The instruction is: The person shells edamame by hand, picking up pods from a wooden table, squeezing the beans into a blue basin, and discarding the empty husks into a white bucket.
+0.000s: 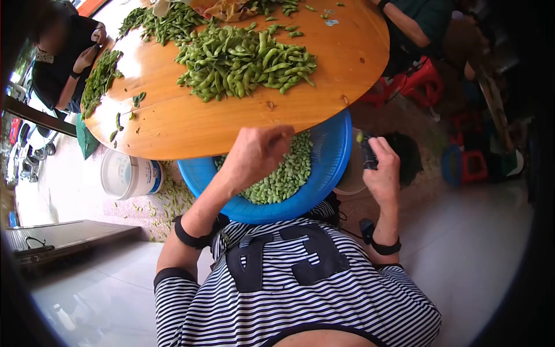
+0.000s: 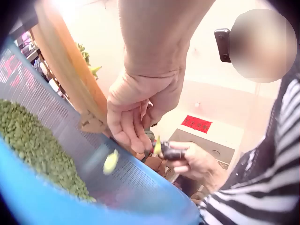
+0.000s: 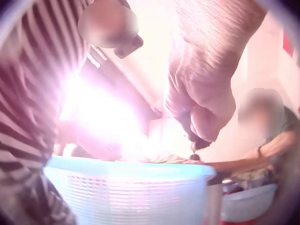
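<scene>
A dark object [image 1: 369, 157] sat gripped in the right hand [image 1: 384, 174], beside a blue basket [image 1: 345, 139].
A green piece [image 1: 359, 137] showed at its tip. The left hand [image 1: 254, 155], apart from the right, hung over the basket's shelled beans [image 1: 284, 182], its fingers bent; I could not tell whether they held anything. One blurred pale bean [image 2: 110, 162] showed against the basket's wall. Green pods [image 1: 243, 63] lay heaped on the wooden table [image 1: 338, 75] beyond.
</scene>
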Demonstrator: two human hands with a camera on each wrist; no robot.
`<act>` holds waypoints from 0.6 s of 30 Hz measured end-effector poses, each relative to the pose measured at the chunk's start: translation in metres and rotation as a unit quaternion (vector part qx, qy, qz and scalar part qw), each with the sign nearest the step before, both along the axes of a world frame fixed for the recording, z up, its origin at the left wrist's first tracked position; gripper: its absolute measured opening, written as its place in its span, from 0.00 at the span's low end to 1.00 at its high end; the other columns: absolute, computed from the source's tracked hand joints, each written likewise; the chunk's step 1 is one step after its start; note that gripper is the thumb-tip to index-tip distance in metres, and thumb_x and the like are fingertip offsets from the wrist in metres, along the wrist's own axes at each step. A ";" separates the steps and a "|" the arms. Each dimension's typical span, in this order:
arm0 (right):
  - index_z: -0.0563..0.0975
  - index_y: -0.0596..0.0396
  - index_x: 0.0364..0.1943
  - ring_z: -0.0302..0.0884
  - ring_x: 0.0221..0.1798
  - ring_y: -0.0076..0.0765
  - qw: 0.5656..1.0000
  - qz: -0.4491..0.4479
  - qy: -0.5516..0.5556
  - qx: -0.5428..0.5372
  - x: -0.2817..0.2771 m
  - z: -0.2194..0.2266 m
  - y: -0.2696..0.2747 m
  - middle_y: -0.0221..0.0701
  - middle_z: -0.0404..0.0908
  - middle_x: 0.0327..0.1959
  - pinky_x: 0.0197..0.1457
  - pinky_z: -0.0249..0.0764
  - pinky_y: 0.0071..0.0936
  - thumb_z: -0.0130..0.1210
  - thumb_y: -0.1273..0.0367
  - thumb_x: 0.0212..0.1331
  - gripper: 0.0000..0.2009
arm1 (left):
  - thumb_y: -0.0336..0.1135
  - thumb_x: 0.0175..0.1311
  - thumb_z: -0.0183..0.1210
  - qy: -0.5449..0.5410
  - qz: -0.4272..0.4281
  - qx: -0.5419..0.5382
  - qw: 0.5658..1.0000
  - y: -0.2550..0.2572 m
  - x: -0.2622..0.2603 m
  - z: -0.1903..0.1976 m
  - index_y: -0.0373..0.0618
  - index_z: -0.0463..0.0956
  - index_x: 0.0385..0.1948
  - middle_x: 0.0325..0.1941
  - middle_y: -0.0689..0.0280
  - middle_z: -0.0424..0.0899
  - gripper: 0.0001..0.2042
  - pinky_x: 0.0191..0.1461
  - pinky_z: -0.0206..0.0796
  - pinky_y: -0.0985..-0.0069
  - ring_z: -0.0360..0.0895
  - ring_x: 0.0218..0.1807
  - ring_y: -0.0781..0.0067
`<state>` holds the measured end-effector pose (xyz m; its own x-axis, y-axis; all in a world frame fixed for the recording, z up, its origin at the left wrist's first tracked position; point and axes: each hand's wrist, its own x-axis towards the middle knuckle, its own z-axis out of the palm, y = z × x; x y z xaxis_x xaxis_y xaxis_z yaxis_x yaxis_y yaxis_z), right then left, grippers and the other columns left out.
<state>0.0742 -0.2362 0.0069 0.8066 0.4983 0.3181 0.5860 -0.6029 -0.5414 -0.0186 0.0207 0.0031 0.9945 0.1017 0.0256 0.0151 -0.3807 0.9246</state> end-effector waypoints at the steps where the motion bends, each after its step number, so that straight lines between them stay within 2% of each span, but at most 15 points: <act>1: 0.72 0.63 0.37 0.71 0.37 0.58 0.998 -0.028 -0.006 -0.064 0.007 -0.002 -0.015 0.45 0.71 0.32 0.39 0.67 0.42 0.50 0.83 0.40 0.15 | 0.25 0.58 0.55 -0.102 0.042 0.126 0.986 0.009 0.021 -0.002 0.35 0.77 0.41 0.32 0.58 0.81 0.10 0.39 0.73 0.71 0.80 0.31 0.65; 2: 0.70 0.64 0.37 0.71 0.38 0.61 0.994 -0.047 0.009 -0.096 0.016 -0.004 -0.030 0.47 0.71 0.32 0.40 0.66 0.45 0.49 0.83 0.41 0.14 | 0.27 0.57 0.58 -0.203 0.085 0.248 0.943 0.018 0.045 -0.007 0.36 0.78 0.40 0.32 0.58 0.79 0.10 0.39 0.73 0.68 0.79 0.31 0.60; 3: 0.70 0.64 0.37 0.71 0.38 0.61 0.994 -0.045 0.006 -0.097 0.017 -0.002 -0.030 0.47 0.71 0.32 0.40 0.66 0.45 0.49 0.83 0.41 0.14 | 0.27 0.57 0.58 -0.205 0.088 0.247 0.943 0.022 0.060 -0.012 0.36 0.78 0.40 0.32 0.58 0.79 0.10 0.39 0.73 0.68 0.79 0.31 0.60; 5: 0.70 0.65 0.37 0.72 0.39 0.60 0.995 -0.049 0.008 -0.087 0.016 0.003 -0.026 0.48 0.72 0.33 0.40 0.67 0.43 0.49 0.83 0.41 0.14 | 0.30 0.56 0.60 -0.213 0.112 0.331 0.912 0.024 0.081 -0.022 0.39 0.78 0.38 0.34 0.57 0.76 0.10 0.40 0.72 0.62 0.77 0.33 0.53; 6: 0.70 0.65 0.38 0.72 0.39 0.61 0.998 -0.042 0.017 -0.042 0.013 0.007 -0.019 0.48 0.73 0.33 0.41 0.69 0.40 0.49 0.83 0.41 0.14 | 0.30 0.56 0.60 -0.214 0.112 0.332 0.912 0.021 0.084 -0.023 0.39 0.78 0.38 0.34 0.57 0.76 0.10 0.40 0.72 0.62 0.77 0.33 0.53; 8: 0.71 0.64 0.37 0.73 0.39 0.61 0.998 -0.030 0.034 -0.034 0.006 0.014 -0.005 0.47 0.74 0.33 0.41 0.69 0.39 0.49 0.83 0.41 0.14 | 0.31 0.56 0.60 -0.139 0.129 0.386 0.903 0.016 0.088 -0.024 0.42 0.78 0.39 0.39 0.57 0.76 0.10 0.41 0.70 0.59 0.78 0.37 0.52; 9: 0.71 0.64 0.37 0.73 0.39 0.60 0.998 -0.017 0.051 -0.026 0.004 0.015 0.003 0.47 0.75 0.33 0.41 0.70 0.38 0.49 0.83 0.41 0.14 | 0.31 0.56 0.60 -0.140 0.129 0.387 0.902 0.016 0.085 -0.022 0.42 0.78 0.39 0.39 0.57 0.76 0.10 0.41 0.70 0.59 0.78 0.37 0.52; 10: 0.72 0.64 0.34 0.73 0.38 0.59 0.999 0.003 0.042 0.030 0.006 0.007 0.012 0.46 0.75 0.33 0.39 0.69 0.36 0.50 0.83 0.41 0.12 | 0.30 0.56 0.59 -0.125 0.137 0.378 0.907 0.015 0.079 -0.019 0.43 0.78 0.40 0.39 0.57 0.77 0.10 0.41 0.70 0.59 0.78 0.36 0.51; 11: 0.74 0.64 0.35 0.76 0.32 0.46 0.996 0.042 0.030 0.067 0.010 -0.003 0.018 0.41 0.75 0.28 0.35 0.68 0.30 0.48 0.83 0.43 0.12 | 0.29 0.55 0.59 -0.111 0.143 0.368 0.912 0.014 0.073 -0.018 0.45 0.78 0.41 0.38 0.57 0.78 0.11 0.40 0.70 0.59 0.78 0.35 0.51; 12: 0.76 0.64 0.36 0.73 0.28 0.36 0.985 0.061 0.101 0.122 0.008 -0.006 0.029 0.36 0.73 0.26 0.32 0.66 0.26 0.47 0.83 0.44 0.13 | 0.29 0.55 0.59 -0.113 0.141 0.368 0.912 0.017 0.068 -0.022 0.45 0.78 0.41 0.38 0.57 0.78 0.11 0.40 0.70 0.59 0.78 0.35 0.51; 14: 0.77 0.63 0.39 0.65 0.25 0.20 0.948 0.096 0.245 0.181 0.004 -0.006 0.047 0.27 0.71 0.23 0.29 0.63 0.19 0.46 0.83 0.46 0.15 | 0.30 0.59 0.59 -0.238 0.130 0.250 0.929 0.023 0.053 -0.034 0.43 0.77 0.42 0.31 0.61 0.81 0.10 0.30 0.69 0.67 0.78 0.26 0.61; 15: 0.78 0.62 0.40 0.61 0.24 0.14 0.924 0.112 0.318 0.183 0.002 -0.004 0.054 0.22 0.69 0.23 0.27 0.62 0.17 0.45 0.82 0.46 0.16 | 0.30 0.59 0.59 -0.238 0.130 0.250 0.930 0.019 0.041 -0.027 0.43 0.77 0.42 0.31 0.61 0.81 0.10 0.30 0.69 0.67 0.78 0.26 0.61; 16: 0.78 0.63 0.42 0.61 0.23 0.12 0.878 0.133 0.393 0.239 -0.003 -0.001 0.062 0.21 0.69 0.23 0.25 0.60 0.14 0.44 0.82 0.46 0.17 | 0.32 0.63 0.59 -0.104 0.107 0.011 0.989 0.014 0.026 -0.014 0.42 0.77 0.42 0.27 0.64 0.80 0.08 0.25 0.65 0.73 0.76 0.23 0.69; 17: 0.77 0.64 0.45 0.60 0.22 0.12 0.799 0.156 0.475 0.334 -0.008 -0.003 0.071 0.22 0.69 0.24 0.22 0.57 0.13 0.43 0.81 0.46 0.19 | 0.33 0.66 0.58 0.037 0.076 -0.230 0.970 0.011 0.013 -0.005 0.41 0.77 0.41 0.23 0.66 0.80 0.08 0.21 0.61 0.79 0.73 0.19 0.77; 18: 0.76 0.66 0.46 0.59 0.21 0.13 0.766 0.175 0.507 0.355 -0.010 -0.007 0.076 0.22 0.68 0.24 0.21 0.56 0.13 0.42 0.81 0.47 0.20 | 0.37 0.69 0.56 0.041 0.058 -0.309 0.948 0.009 0.005 -0.005 0.39 0.77 0.39 0.21 0.71 0.77 0.10 0.18 0.54 0.87 0.68 0.18 0.87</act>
